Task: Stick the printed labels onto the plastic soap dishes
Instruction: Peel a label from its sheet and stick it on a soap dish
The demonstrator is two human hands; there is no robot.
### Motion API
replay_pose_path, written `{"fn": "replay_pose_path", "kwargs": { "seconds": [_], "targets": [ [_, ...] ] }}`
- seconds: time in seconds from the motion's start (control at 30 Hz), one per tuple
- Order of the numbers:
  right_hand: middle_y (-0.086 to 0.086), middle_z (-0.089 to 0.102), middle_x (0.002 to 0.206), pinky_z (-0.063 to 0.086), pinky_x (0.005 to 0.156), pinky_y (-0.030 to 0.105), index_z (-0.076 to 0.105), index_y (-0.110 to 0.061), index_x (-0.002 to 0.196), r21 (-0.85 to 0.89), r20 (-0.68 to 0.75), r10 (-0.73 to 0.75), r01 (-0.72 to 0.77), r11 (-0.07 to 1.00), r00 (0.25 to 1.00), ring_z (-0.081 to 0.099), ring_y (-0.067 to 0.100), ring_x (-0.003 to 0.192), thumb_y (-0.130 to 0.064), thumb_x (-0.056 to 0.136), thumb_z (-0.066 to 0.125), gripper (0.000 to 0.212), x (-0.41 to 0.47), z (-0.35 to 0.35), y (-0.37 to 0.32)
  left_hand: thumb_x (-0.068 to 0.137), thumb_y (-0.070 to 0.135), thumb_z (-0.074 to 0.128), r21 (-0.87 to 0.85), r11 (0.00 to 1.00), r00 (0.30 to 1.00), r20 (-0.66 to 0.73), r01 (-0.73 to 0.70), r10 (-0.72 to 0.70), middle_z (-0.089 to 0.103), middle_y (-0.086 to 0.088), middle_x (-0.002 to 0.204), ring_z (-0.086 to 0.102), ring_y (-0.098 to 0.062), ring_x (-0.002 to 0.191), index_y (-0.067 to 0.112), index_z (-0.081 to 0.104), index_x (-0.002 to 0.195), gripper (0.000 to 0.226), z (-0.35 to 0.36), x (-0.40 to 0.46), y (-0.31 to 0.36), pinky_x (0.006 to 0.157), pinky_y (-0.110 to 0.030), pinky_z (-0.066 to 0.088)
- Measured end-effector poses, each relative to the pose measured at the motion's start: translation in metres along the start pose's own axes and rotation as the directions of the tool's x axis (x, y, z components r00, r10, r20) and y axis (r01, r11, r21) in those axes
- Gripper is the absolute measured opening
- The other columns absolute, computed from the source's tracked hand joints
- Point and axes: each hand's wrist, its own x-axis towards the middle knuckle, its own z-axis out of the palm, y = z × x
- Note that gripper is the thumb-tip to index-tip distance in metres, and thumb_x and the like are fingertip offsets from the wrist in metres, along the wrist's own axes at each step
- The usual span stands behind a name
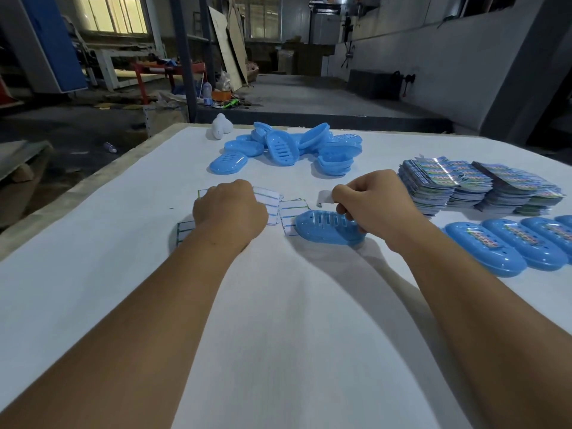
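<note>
A blue slotted soap dish [325, 227] lies on the white table in front of me. My right hand [374, 205] hovers over its right end and pinches a small white paper piece [324, 198] between thumb and fingers. My left hand [230, 209] rests curled on a spread of white backing sheets [292, 212] with green and blue lines; what its fingers hold is hidden. Stacks of printed labels [448, 181] stand at the right. Labelled blue dishes [501, 246] lie in a row at the right edge.
A pile of bare blue soap dishes [284, 148] lies at the far side of the table [93, 289], with a white object [221, 126] at its left. Beyond the table edge are a workshop floor, a post and clutter.
</note>
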Motion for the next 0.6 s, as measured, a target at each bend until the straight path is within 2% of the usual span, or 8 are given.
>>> {"fn": "replay_pose_path", "kwargs": {
  "seconds": [0.1,0.13,0.2,0.27,0.3,0.37,0.47,0.6],
  "targets": [
    [0.012,0.072,0.068,0.051,0.053,0.034,0.075,-0.01,0.064,0.001,-0.011,-0.01,0.01,1.0,1.0,0.053,0.017,0.052,-0.03,0.075,0.059,0.027,-0.001,0.001,-0.001,0.092,0.039,0.052,0.173,0.982,0.997,-0.029,-0.071,0.077,0.061,-0.002,0.109,0.05,-0.025,0.107,0.026,0.062,0.106,0.022,0.0,-0.003,0.003,0.086,-0.039,0.041],
    [0.014,0.071,0.07,0.05,0.053,0.034,0.074,-0.007,0.066,-0.011,-0.022,-0.019,0.019,1.0,1.0,0.052,0.017,0.052,-0.03,0.076,0.06,0.028,-0.001,0.001,-0.001,0.091,0.04,0.055,0.118,0.987,0.988,-0.098,-0.106,0.118,0.061,0.0,0.104,0.051,-0.025,0.105,0.027,0.064,0.1,0.018,-0.001,-0.005,0.006,0.085,-0.039,0.042],
    [0.019,0.068,0.072,0.047,0.053,0.033,0.071,-0.002,0.069,-0.055,-0.05,-0.061,0.058,0.997,0.997,0.047,0.017,0.053,-0.031,0.075,0.06,0.031,-0.002,0.002,-0.001,0.086,0.039,0.063,-0.227,0.956,0.972,-0.183,-0.187,0.147,0.062,0.008,0.083,0.058,-0.018,0.09,0.029,0.064,0.081,0.011,-0.005,-0.01,0.016,0.075,-0.033,0.046],
    [0.021,0.064,0.069,0.042,0.053,0.031,0.068,0.001,0.069,-0.089,-0.073,-0.111,0.104,0.991,0.991,0.042,0.015,0.053,-0.032,0.073,0.062,0.034,-0.004,0.003,-0.003,0.082,0.038,0.068,-0.603,0.774,0.981,-0.119,-0.192,0.15,0.065,0.01,0.067,0.061,-0.006,0.071,0.028,0.066,0.071,0.016,-0.007,-0.017,0.028,0.065,-0.026,0.047],
    [0.019,0.062,0.066,0.041,0.053,0.03,0.067,0.001,0.068,-0.092,-0.079,-0.13,0.122,0.988,0.988,0.041,0.015,0.052,-0.032,0.073,0.063,0.033,-0.005,0.004,-0.004,0.082,0.039,0.071,-0.699,0.693,0.982,-0.078,-0.175,0.169,0.068,0.012,0.066,0.063,-0.004,0.068,0.027,0.069,0.07,0.017,-0.008,-0.021,0.033,0.063,-0.024,0.048],
    [0.009,0.058,0.054,0.04,0.053,0.029,0.065,-0.003,0.063,-0.082,-0.084,-0.155,0.148,0.986,0.984,0.04,0.011,0.049,-0.033,0.074,0.068,0.032,-0.006,0.004,-0.006,0.083,0.038,0.072,-0.778,0.609,0.977,-0.027,-0.153,0.212,0.071,0.017,0.07,0.065,0.0,0.07,0.028,0.073,0.071,0.016,-0.007,-0.026,0.038,0.063,-0.02,0.052],
    [-0.008,0.05,0.044,0.039,0.052,0.027,0.064,-0.008,0.059,-0.052,-0.082,-0.161,0.157,0.986,0.984,0.039,0.007,0.045,-0.033,0.075,0.071,0.031,-0.007,0.004,-0.007,0.086,0.033,0.071,-0.82,0.558,0.97,0.015,-0.128,0.244,0.074,0.015,0.075,0.066,0.003,0.071,0.028,0.075,0.073,0.015,-0.003,-0.026,0.038,0.059,-0.011,0.05],
    [0.004,0.053,0.052,0.039,0.053,0.029,0.067,-0.002,0.066,-0.033,-0.066,-0.161,0.159,0.987,0.985,0.04,0.01,0.049,-0.03,0.076,0.069,0.03,-0.01,0.004,-0.008,0.087,0.031,0.07,-0.84,0.535,0.963,0.063,-0.091,0.262,0.076,0.014,0.08,0.07,-0.005,0.087,0.031,0.076,0.069,0.019,-0.003,-0.027,0.039,0.078,-0.023,0.054]
  ]
}}
